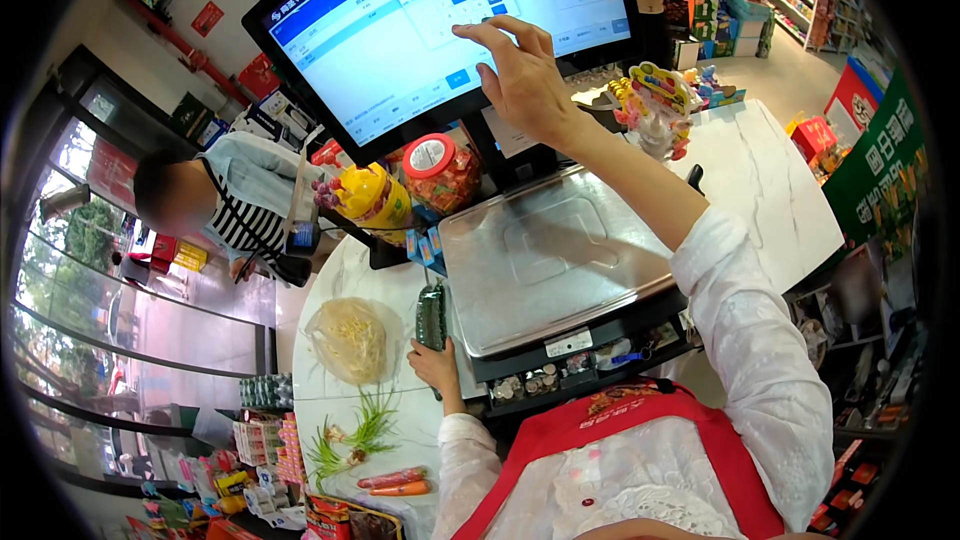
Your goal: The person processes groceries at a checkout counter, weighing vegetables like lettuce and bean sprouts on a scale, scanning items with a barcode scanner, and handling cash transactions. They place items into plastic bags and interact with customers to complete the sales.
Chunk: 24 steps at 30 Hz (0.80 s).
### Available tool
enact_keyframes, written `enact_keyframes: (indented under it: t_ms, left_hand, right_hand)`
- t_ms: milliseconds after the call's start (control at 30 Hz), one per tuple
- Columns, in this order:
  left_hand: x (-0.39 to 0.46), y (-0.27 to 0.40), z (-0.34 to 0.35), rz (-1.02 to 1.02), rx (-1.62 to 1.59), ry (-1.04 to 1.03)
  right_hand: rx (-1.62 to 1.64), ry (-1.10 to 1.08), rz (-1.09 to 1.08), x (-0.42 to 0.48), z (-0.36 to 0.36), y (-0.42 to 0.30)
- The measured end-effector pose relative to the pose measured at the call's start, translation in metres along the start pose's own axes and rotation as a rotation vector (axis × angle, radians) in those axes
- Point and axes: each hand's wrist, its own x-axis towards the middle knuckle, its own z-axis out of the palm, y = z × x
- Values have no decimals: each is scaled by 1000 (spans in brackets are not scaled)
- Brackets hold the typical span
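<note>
My left hand (437,371) is closed around the lower end of a dark green cucumber (430,315), beside the metal weighing plate (517,300). My right hand (529,79) reaches up to the touchscreen monitor (360,71), its index fingertip at or just over a pop-up number pad. No object is in that hand. Left of the cucumber, a clear plastic bag of bean sprouts (352,341) rests on the white marble-patterned counter (412,420). Green onions (352,435) and two carrots (397,481) lie nearer to me.
A red-lidded candy jar (442,172) and a yellow container (371,199) stand below the screen. Under the scale, an open cash drawer (540,382) holds coins. A person (247,195) stands across the counter to the left. Toy-like candy figures (656,112) stand at the right.
</note>
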Motion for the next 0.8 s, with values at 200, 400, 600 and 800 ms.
enact_keyframes:
  t_ms: [200, 400, 600, 800]
  left_hand:
    - [-1, -2, 3, 54, 4, 76]
    - [-3, -1, 5, 59, 6, 84]
    - [-2, -6, 5, 35, -8, 68]
    - [1, -1, -1, 0, -2, 20]
  right_hand:
    - [-8, 24, 60, -1, -4, 9]
    - [0, 130, 58, -6, -14, 14]
    - [-40, 117, 120, -6, -18, 13]
    - [-111, 177, 22, -3, -36, 31]
